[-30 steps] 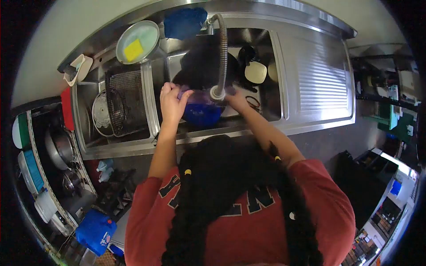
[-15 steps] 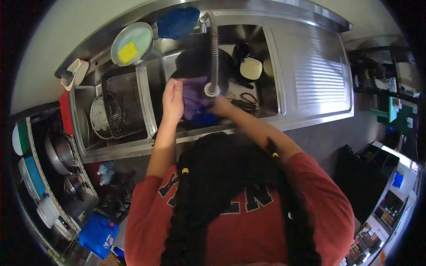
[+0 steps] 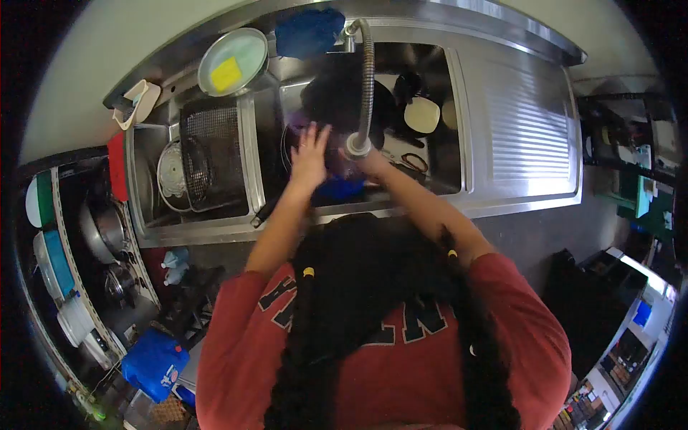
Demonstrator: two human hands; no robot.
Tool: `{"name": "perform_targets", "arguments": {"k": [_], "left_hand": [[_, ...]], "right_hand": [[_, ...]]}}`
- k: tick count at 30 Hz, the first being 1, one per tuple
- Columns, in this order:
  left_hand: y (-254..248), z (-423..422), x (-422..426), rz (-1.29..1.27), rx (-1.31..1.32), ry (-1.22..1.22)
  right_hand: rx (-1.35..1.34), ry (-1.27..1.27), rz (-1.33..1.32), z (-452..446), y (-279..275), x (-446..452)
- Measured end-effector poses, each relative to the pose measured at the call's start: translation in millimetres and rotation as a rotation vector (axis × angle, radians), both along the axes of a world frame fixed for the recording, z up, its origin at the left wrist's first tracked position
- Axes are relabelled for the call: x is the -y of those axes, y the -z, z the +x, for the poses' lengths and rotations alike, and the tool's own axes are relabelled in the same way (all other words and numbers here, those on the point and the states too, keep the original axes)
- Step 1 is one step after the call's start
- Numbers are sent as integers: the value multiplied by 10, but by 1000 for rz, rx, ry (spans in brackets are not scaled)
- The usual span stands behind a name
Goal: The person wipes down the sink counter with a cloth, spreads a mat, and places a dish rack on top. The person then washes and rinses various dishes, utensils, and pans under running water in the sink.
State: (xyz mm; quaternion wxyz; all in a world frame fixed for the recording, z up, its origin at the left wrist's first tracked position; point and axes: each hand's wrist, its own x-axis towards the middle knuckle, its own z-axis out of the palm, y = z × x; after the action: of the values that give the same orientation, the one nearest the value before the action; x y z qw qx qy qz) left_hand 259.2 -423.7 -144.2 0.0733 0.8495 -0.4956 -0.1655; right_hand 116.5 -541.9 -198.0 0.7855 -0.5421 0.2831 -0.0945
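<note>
While the left hand (image 3: 308, 159) reaches over the steel basin (image 3: 463, 143) with its fingers extended and spread, its grip is loose and appears to have hold of nothing, though contact with anything beneath cannot be told; the right hand (image 3: 372, 166) lies just beside the hose nozzle (image 3: 357, 145), which partly hides its fingers, so that how far this grip is closed, and on what, cannot be told; a blue item (image 3: 337, 190), too blurred to identify further, lies between the two wrists near the front edge of the basin; the step in hand is judged to be handwork beneath the flexible hose (image 3: 368, 79), although no stream of water can be made out; a next move on the blue item would call for closing the spread left fingers around it, with the right hand kept clear of the nozzle; to the right lie scissors (image 3: 414, 162) and a cream squarish dish (image 3: 421, 115), well apart from the left hand, which makes accidental contact from that side unlikely
</note>
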Motion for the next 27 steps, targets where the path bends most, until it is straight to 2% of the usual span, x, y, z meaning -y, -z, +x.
{"name": "perform_targets", "arguments": {"k": [1,2,3,4,5,6,8,9,10,11,13,14,15,16,17,18,19,20,21,22,23,25,26,27], "left_hand": [[6,-136,105,48,85,12],[0,-206,154,73,-160,-139],[173,-161,159,72,-163,-135],[483,-82,140,-50,-187,-161],[660,-41,115,-173,-211,-189],[560,-24,108,-329,-166,-223],[568,74,91,-417,-251,-258],[571,107,97,-499,-333,-288],[278,59,149,-433,-617,-357],[180,4,188,-430,-620,-352],[139,-111,207,-353,-848,-377],[438,-183,198,-546,-981,-267],[306,-251,208,-544,-981,-270],[29,-325,236,-474,-1309,-348],[-127,-353,247,-392,-1634,-425],[61,-333,178,-448,-1796,-451],[106,-288,135,-447,-1795,-455],[152,-238,91,-556,-2052,-617],[191,-197,48,-669,-2303,-790],[239,-172,22,-701,-2267,-760],[296,-207,16,-699,-2269,-767],[-6,-351,141,-666,-2102,-987],[-144,-406,188,-670,-2104,-993],[-272,-448,234,-668,-2168,-1054]], "right_hand": [[3,2,-3,-9,-147,-18],[-34,-13,122,-40,-292,-28],[-75,-28,250,-68,-560,-30],[-230,-82,220,-143,-1054,64],[-237,-81,221,-279,-901,171],[-161,-97,278,-414,-618,311],[-85,-118,329,-627,-363,480],[-110,-16,232,-713,-326,522],[-134,91,137,-761,-283,535],[-135,97,139,-780,-222,531],[-122,-118,-672,-818,-164,498],[-124,-118,-668,-806,-153,422],[-180,-128,-719,-727,-202,300],[-234,-138,-772,-635,-230,216],[-230,-140,-771,-568,-196,174],[-244,-56,-625,-517,-138,127],[-259,28,-479,-463,-119,88],[-260,27,-475,-404,-98,67],[-196,179,-362,-334,-127,57],[-134,330,-248,-288,-159,58],[-139,329,-245,-264,-195,70],[-62,268,-168,-203,-336,117],[-65,262,-167,-197,-421,151],[-65,126,-79,-208,-523,205]]}}
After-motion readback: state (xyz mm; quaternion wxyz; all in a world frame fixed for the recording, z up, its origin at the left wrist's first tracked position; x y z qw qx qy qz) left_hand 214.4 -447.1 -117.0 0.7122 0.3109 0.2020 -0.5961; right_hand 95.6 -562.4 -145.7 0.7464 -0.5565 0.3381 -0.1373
